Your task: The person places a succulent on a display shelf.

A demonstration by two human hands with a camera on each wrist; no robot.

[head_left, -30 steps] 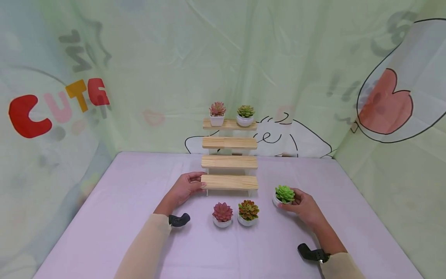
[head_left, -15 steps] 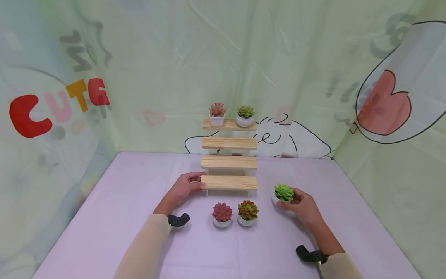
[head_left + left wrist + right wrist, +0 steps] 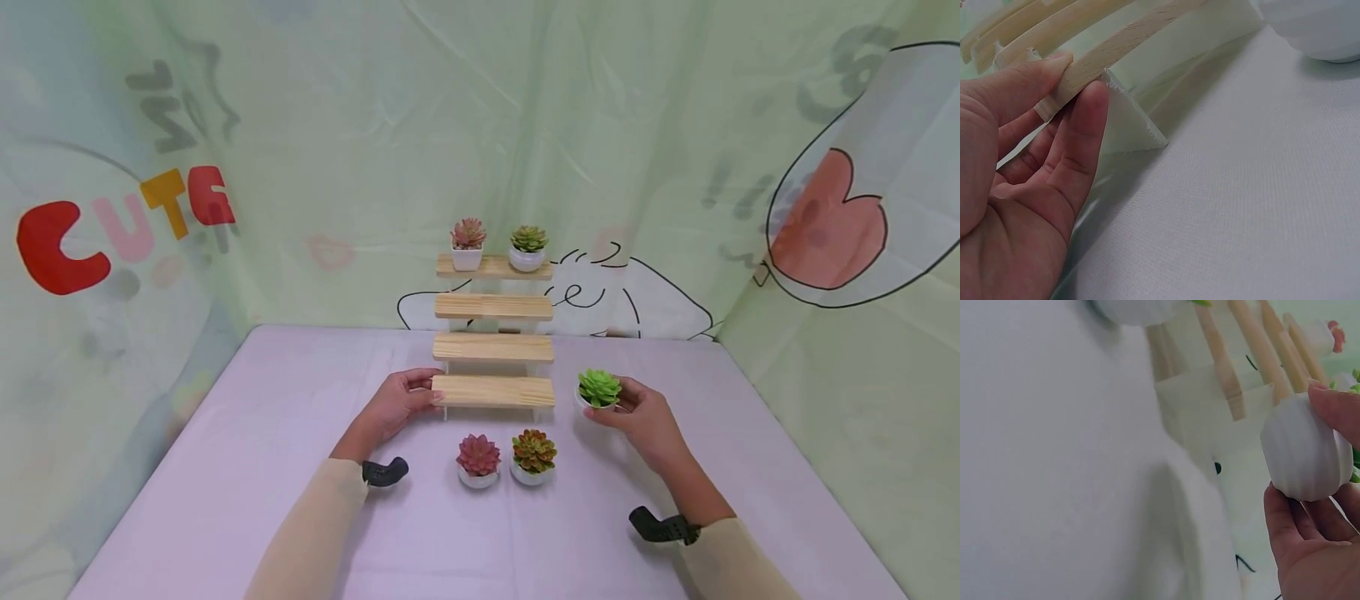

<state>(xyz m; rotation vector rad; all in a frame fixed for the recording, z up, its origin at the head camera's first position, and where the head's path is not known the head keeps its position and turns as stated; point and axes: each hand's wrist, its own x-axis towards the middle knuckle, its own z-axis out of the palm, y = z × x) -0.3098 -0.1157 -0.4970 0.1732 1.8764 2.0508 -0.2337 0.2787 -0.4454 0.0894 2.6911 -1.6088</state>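
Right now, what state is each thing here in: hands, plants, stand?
Left hand: pinching the stand at its lowest step.
Right hand: gripping the bright green plant by its pot.
Bright green plant: held off the table.
Stand: upright.
Red plant: upright on the table.
Orange-green plant: upright on the table.
Pink plant: upright on top step.
Olive green plant: upright on top step.

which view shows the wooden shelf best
The head view: it shows all four boards of the wooden shelf from the front. The left wrist view shows part of it close up, with the left hand pinching the lowest board. The right wrist view shows it slanted, cut off and partly behind the white pot in the right hand.
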